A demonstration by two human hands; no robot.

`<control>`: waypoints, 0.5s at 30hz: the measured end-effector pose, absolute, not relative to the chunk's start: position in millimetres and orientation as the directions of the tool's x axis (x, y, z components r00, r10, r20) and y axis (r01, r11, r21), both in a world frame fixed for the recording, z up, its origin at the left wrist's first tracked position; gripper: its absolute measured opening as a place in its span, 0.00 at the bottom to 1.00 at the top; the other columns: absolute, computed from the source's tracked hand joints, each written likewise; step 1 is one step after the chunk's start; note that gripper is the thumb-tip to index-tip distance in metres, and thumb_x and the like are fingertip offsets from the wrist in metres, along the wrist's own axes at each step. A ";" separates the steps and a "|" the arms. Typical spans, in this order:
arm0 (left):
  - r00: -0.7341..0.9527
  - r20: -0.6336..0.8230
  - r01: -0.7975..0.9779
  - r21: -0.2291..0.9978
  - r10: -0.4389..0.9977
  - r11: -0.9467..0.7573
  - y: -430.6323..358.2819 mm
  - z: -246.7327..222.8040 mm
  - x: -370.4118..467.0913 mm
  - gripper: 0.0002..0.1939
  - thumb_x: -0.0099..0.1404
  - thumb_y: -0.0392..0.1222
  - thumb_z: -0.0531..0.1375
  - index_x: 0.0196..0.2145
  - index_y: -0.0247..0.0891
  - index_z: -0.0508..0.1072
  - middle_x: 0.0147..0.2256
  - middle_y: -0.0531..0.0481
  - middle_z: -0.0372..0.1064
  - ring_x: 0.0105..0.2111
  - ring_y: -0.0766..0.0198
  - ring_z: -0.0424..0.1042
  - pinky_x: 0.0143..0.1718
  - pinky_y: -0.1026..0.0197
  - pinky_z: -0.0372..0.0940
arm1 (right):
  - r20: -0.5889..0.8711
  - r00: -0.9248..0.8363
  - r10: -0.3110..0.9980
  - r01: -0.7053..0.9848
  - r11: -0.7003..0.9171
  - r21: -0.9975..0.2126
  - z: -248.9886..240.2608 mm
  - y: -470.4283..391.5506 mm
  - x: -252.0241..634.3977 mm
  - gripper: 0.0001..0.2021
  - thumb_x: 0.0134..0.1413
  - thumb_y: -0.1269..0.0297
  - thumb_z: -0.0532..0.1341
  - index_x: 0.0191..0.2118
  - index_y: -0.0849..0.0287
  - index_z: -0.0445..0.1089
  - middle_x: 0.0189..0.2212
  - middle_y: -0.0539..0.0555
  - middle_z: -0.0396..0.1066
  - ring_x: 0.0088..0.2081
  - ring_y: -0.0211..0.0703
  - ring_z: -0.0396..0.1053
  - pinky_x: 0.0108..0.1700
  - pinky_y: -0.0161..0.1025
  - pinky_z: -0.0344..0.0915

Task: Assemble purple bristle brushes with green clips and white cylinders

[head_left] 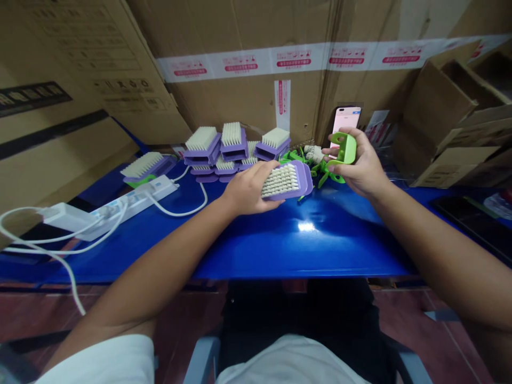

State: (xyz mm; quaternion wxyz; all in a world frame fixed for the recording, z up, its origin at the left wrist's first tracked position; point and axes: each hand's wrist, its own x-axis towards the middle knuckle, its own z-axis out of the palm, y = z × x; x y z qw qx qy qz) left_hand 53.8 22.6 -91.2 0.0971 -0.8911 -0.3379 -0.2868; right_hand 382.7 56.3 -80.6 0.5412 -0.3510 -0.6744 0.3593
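Observation:
My left hand (248,191) is closed around a purple scrub brush (306,180) whose pale bristles face up and toward me, above the blue table. To its right, my right hand (363,165) grips a bright green plastic bracket (349,149) between thumb and fingers, raised over the table. The brush and the bracket are apart. Behind my left hand, several purple brushes (201,140) are stacked with bristles up. More green plastic pieces (320,172) lie in a heap between my hands, partly hidden by the held brush.
A white power strip (128,205) with looping cables lies on the left of the blue table (256,250). Beyond it rests a purple brush with a green part (144,166). A phone (344,118) leans at the back against cardboard (240,101). Open cardboard boxes (448,128) stand at right.

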 end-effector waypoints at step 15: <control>0.679 0.620 0.587 -0.137 0.393 -0.798 20.7 -89.4 58.7 0.37 0.73 0.53 0.65 0.71 0.32 0.63 0.64 0.30 0.76 0.63 0.39 0.79 0.63 0.40 0.75 | 0.517 -0.260 0.815 0.163 0.565 -0.809 -92.6 65.5 389.0 0.51 0.34 0.50 0.88 0.65 0.39 0.65 0.60 0.54 0.74 0.40 0.49 0.78 0.43 0.53 0.84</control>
